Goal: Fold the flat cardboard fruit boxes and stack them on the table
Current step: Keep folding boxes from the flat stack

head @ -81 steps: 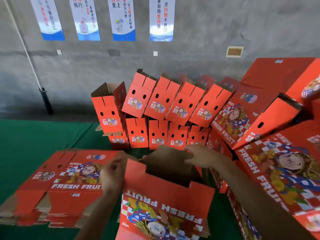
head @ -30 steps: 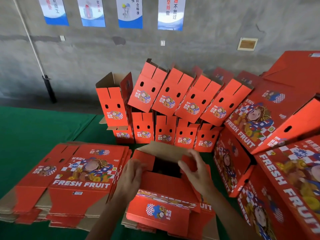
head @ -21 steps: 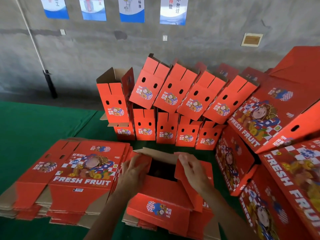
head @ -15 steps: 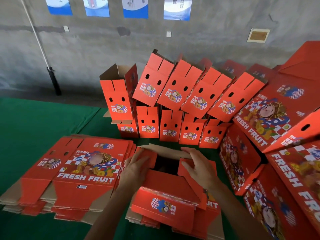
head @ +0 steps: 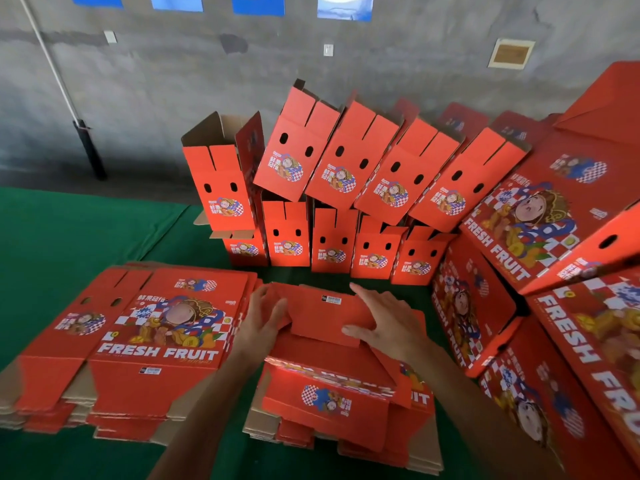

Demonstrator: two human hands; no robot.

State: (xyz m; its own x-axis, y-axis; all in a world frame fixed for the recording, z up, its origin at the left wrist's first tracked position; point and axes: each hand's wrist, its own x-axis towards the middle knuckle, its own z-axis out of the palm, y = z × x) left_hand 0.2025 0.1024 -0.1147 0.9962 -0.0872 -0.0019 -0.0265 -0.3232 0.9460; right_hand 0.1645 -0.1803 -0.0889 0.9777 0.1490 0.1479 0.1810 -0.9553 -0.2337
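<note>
The box [head: 332,341] in work stands on the green table [head: 69,237], near the front edge, on top of a low pile of flat blanks [head: 346,441]. Its bottom flaps are turned in and look almost closed; only the last flap [head: 329,317] lies on top. Both hands press on it with straight fingers and grip nothing: the left hand [head: 261,320] at the left end, the right hand [head: 388,323] on the right part. I judge that this box is near finished but not yet put on a stack.

Just beside it on the left is a thicker pile of flats [head: 156,341], still unfolded, so much work is left. Behind, by the wall [head: 173,81], two rows of folded boxes [head: 346,202] are already stacked, the upper row leaning. On the right more folded boxes [head: 554,237] are piled high, lying tilted. So a good part is done, though both piles of flats remain.
</note>
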